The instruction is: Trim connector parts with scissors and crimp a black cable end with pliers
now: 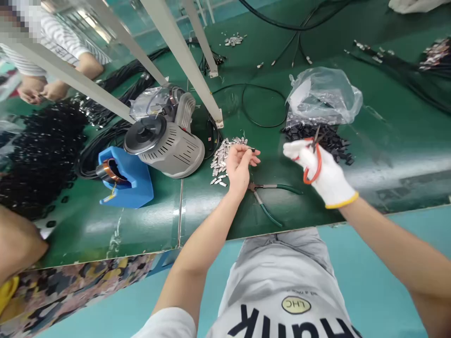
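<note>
My left hand [239, 166], bare, is closed with a small black piece [251, 149] pinched at the fingertips. It is beside a pile of small silvery metal clips [219, 162]. My right hand [326, 171], in a white glove with a yellow cuff, holds scissors with red-orange handles [319, 164], their blades pointing away from me. Just beyond the glove lies a heap of small black plastic parts [340, 143], partly under a clear plastic bag [324, 96]. Pliers with green handles [271, 187] rest on the table between my forearms, jaws toward my left wrist.
A grey machine with a black knob [169, 145] and a blue tape dispenser [128, 180] stand left on the green table [162, 220]. White posts [186, 58] rise behind. Black cables [398, 65] lie far right. Co-workers' arms [17, 244] and a large black pile [38, 159] are at left.
</note>
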The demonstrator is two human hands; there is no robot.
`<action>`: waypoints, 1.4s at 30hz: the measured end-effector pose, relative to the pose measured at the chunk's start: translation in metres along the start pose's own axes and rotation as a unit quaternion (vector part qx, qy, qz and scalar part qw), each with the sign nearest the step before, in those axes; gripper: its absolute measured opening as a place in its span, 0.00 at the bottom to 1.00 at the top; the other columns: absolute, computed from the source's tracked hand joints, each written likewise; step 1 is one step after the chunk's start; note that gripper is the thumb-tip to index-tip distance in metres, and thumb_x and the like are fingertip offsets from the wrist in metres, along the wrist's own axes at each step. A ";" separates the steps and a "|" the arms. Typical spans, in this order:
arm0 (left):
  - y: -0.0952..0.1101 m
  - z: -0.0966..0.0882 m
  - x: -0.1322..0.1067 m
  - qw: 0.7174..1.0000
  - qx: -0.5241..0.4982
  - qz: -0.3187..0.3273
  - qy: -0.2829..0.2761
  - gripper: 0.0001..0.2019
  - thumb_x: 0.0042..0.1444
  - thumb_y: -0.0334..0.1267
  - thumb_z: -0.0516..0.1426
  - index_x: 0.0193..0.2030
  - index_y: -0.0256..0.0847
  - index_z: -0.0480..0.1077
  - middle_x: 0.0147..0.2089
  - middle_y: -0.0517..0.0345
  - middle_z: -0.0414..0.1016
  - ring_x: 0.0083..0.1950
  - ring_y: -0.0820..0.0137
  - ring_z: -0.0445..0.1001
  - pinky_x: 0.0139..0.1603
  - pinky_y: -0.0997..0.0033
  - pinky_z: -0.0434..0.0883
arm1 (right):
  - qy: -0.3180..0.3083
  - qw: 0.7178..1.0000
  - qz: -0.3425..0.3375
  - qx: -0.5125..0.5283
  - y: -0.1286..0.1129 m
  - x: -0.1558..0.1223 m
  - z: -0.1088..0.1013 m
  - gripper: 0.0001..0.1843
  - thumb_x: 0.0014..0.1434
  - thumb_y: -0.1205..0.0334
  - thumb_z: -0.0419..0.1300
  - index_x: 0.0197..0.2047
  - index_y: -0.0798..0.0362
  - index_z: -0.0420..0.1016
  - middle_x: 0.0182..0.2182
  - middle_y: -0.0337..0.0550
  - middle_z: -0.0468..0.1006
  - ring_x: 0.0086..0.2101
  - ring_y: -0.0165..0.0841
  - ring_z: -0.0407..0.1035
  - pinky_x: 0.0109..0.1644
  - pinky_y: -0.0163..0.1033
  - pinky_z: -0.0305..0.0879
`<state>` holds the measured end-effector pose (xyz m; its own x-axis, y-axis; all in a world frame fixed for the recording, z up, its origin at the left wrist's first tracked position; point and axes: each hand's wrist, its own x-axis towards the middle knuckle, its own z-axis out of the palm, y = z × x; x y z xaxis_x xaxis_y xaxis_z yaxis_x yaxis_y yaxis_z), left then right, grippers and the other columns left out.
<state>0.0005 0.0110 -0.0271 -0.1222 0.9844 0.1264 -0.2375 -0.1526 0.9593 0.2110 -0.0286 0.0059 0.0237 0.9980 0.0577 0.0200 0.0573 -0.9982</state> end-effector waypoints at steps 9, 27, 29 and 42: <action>-0.021 0.004 -0.003 0.990 0.103 -0.072 -0.059 0.08 0.58 0.39 0.62 0.39 0.41 0.67 0.28 0.61 0.78 0.23 0.76 0.73 0.21 0.79 0.64 | 0.015 0.999 0.003 0.047 0.045 -0.017 0.056 0.25 0.60 0.40 0.67 0.52 0.47 0.75 0.53 0.45 0.80 0.53 0.38 0.75 0.65 0.51 0.70; 0.007 0.039 -0.013 0.989 0.026 -0.042 -0.138 0.15 0.58 0.43 0.67 0.42 0.38 0.68 0.39 0.52 0.83 0.34 0.70 0.83 0.36 0.70 0.80 | -0.097 0.995 0.009 0.035 0.009 0.046 -0.026 0.29 0.54 0.34 0.67 0.44 0.51 0.76 0.42 0.46 0.83 0.41 0.36 0.76 0.54 0.46 0.73; 0.006 0.054 -0.013 0.984 -0.008 -0.075 -0.163 0.16 0.58 0.43 0.68 0.45 0.39 0.69 0.39 0.52 0.84 0.34 0.69 0.84 0.37 0.69 0.80 | -0.093 0.996 0.003 0.011 -0.001 0.045 -0.038 0.28 0.55 0.36 0.67 0.45 0.51 0.76 0.44 0.46 0.82 0.43 0.37 0.76 0.54 0.45 0.72; 0.004 0.051 0.012 0.990 -0.057 -0.084 -0.100 0.12 0.58 0.44 0.69 0.42 0.42 0.76 0.31 0.61 0.77 0.31 0.74 0.77 0.35 0.72 0.75 | -0.124 0.937 -0.044 -0.323 -0.018 0.059 -0.035 0.15 0.60 0.45 0.64 0.39 0.48 0.78 0.33 0.37 0.81 0.31 0.33 0.73 0.36 0.38 0.61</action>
<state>0.0469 0.0268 -0.0092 0.1183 0.9926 0.0257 -0.3461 0.0170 0.9381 0.2472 0.0282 0.0281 -0.2370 0.9701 0.0534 0.6146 0.1923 -0.7651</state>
